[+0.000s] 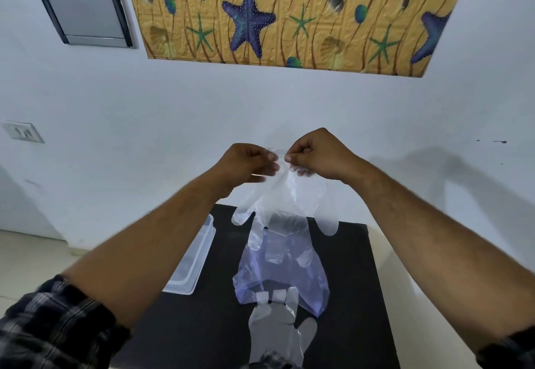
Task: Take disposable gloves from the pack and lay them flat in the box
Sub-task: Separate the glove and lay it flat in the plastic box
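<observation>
Above the black table [202, 325], both hands pinch a clear glove's [289, 195] cuff: left hand [246, 163], right hand [315, 154]. The box [192, 258] sits at nine o'clock of the bluish pack [289, 276], seemingly apart.

Dark plaid sleeves [55, 322] rolled up, forearms bare.

Left hand [246, 163]: raised, fingers curled, pinched on clear film.
Right hand [315, 156]: raised close beside, likewise pinched.
Forearms: bare, extended forward.
</observation>
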